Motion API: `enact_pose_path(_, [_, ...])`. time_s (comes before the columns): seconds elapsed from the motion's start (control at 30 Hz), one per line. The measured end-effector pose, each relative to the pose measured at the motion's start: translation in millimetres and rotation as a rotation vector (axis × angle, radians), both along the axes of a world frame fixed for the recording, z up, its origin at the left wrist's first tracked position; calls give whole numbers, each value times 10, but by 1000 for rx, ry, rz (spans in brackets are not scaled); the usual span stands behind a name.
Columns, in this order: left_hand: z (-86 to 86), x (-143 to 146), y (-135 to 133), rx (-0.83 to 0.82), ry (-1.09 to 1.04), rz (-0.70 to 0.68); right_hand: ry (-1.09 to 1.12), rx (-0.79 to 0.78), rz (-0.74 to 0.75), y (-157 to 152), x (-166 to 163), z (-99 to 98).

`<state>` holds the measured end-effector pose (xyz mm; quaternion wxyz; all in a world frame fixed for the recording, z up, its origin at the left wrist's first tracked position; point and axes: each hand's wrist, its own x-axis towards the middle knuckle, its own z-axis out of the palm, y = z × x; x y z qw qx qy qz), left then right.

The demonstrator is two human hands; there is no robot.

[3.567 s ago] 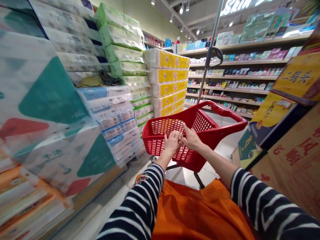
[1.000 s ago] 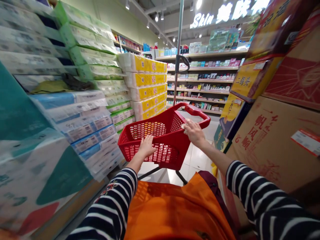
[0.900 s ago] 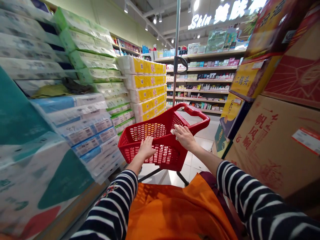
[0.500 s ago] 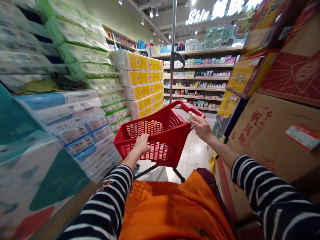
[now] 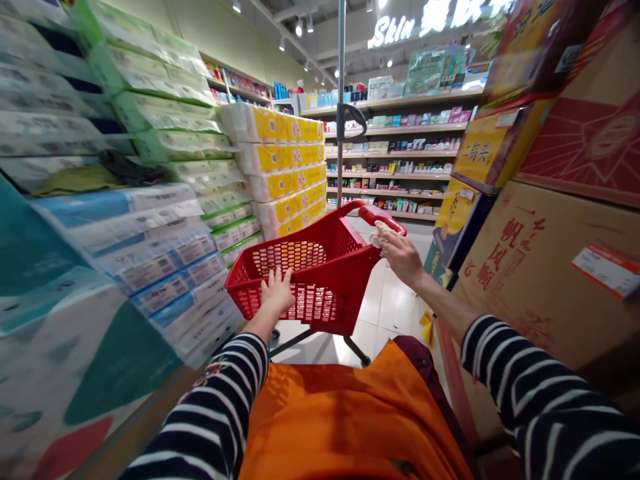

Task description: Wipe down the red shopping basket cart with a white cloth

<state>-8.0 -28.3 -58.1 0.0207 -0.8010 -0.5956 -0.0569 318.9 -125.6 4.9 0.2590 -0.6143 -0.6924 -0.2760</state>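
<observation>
In front of me stands a red shopping cart (image 5: 345, 287) with perforated basket walls, its side turned toward me. My left hand (image 5: 278, 291) lies against the near wall, its spread fingertips at the top rim; it holds nothing. A crumpled whitish cloth (image 5: 379, 235) is in my right hand (image 5: 401, 257). Those fingers press the cloth on the cart frame, just below the red handle (image 5: 383, 219). My palm side and part of the cloth are hidden.
Tissue packs (image 5: 165, 260) are piled on the left, with yellow-and-white packs (image 5: 287, 160) behind. Cardboard boxes (image 5: 545, 267) stack up close on the right. A metal pole (image 5: 341, 80) with a black loop rises beyond the cart. Stocked shelves (image 5: 395, 157) line the back.
My left hand has shifted slightly left along the rim and its fingers have spread. The right hand and cloth have moved only slightly at the handle end.
</observation>
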Motion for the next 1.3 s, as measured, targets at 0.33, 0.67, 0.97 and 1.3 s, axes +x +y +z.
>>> enact_pose_path(0.33, [29,92,-178,102,-243,-170,144,-96,298,-37,-749,-927])
enact_pose_path(0.67, [-101,1152,-844,-789,-1716,-203,477,-93,350,-284,-953,-594])
enact_pose_path(0.97, [-95,1103,-921,-978,-1909,155,-111,-160,348,-269,-860,-855])
enact_pose_path(1.3, [-291,618,-620,-364,-1138,85,-391,40,366,111,-315,-778])
